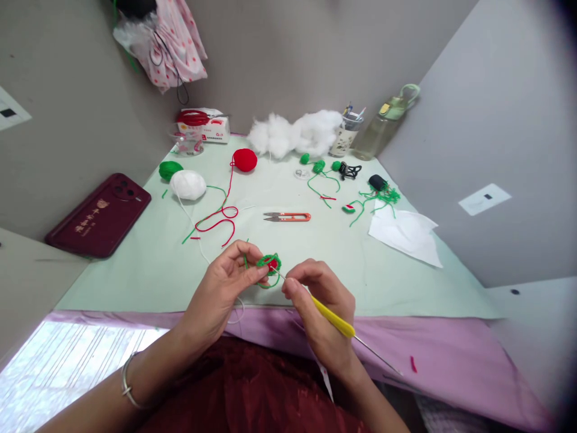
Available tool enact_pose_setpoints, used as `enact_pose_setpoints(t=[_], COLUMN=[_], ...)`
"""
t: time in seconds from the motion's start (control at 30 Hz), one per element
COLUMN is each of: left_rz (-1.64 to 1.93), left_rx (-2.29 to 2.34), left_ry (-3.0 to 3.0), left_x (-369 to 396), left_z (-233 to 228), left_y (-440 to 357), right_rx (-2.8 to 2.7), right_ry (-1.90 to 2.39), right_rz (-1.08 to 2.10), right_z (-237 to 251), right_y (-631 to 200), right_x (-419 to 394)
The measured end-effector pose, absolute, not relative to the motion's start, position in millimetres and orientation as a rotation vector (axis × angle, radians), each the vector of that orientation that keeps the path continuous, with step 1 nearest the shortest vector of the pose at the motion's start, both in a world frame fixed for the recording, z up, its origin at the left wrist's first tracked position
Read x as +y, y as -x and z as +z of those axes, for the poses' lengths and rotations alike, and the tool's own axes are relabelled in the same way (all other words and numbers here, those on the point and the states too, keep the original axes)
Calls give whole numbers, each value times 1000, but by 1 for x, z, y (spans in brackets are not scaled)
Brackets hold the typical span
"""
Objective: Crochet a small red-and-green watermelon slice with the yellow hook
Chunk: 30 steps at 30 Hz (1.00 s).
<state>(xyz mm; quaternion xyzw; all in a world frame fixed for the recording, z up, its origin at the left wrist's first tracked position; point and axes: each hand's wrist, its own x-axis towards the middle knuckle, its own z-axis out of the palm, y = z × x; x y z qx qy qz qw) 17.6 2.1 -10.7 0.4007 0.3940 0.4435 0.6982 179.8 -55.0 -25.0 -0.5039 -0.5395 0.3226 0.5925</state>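
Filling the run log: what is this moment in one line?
left hand: pinches crochet piece | right hand: holds crochet hook, tip at piece | snips: on mat, untouched

Both forearms reach forward from the lower edge of view and angle inward, so the hands nearly meet. The left hand (225,279) is curled, its thumb and fingertips pinched together, a thin bangle on its wrist. The right hand (318,300) is closed in a pen-like grip, knuckles up.
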Motion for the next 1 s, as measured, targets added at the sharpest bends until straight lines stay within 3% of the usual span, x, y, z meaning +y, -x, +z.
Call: enact_pose_setpoints(t=[0.4,0.63,0.8,1.0], left_rz=[1043,1040,958,880], left_rx=[856,854,805,780], left_ry=[-1142,-1207,-1035,-739], left_x=[3,-1,-5,-6], left_z=[-13,-13,-18,-17], left_y=[-14,-17,-20,-25], right_rx=[-1328,-1353,-1358,-1365], right_ry=[1235,1248,1231,1160], right_rz=[709,494,253,373], right_z=[-25,-29,-36,-37], right_y=[-178,-172,-171,-172], right_x=[-55,-50,-44,-43])
